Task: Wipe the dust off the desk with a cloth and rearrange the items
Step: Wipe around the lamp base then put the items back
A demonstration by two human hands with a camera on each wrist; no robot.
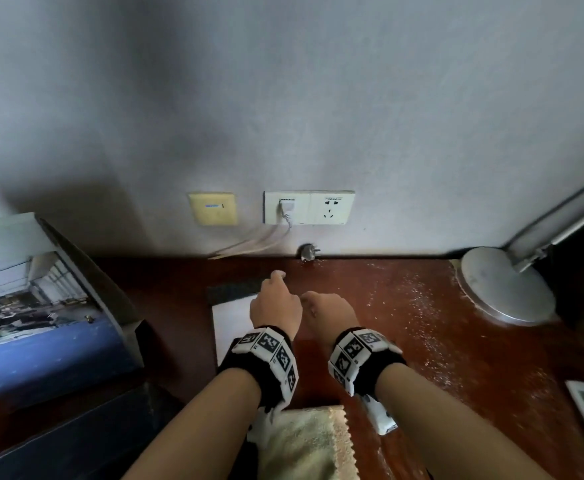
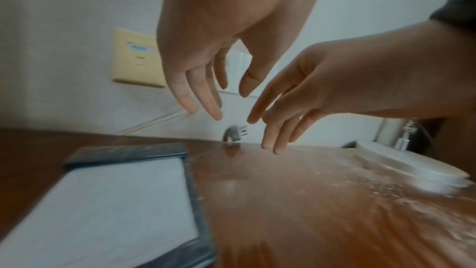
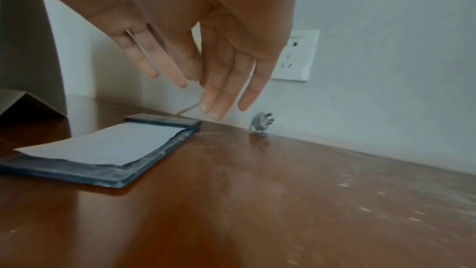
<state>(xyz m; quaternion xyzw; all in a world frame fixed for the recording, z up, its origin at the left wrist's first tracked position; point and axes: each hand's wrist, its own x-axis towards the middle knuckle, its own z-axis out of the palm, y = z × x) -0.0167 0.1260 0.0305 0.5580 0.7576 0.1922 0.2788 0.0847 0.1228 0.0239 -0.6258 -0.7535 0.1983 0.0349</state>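
1. Cloth [image 1: 309, 441] lies on the near edge of the desk [image 1: 404, 341], under the wrists. No hand holds it.
2. White dust [image 1: 418, 306] covers the right part of the desk, near the lamp base [image 1: 505, 289].
3. Left hand [image 1: 275, 308] and right hand [image 1: 330, 311] hang side by side over the desk. Fingers are loose and hold nothing.
4. Left hand is above the top of the notepad [image 3: 103, 148]. A grey plug [image 3: 260, 124] sits by the wall.
5. I think wiping has not begun.
6. Next, a hand likely needs to come back and grab the cloth, or move the notepad away.
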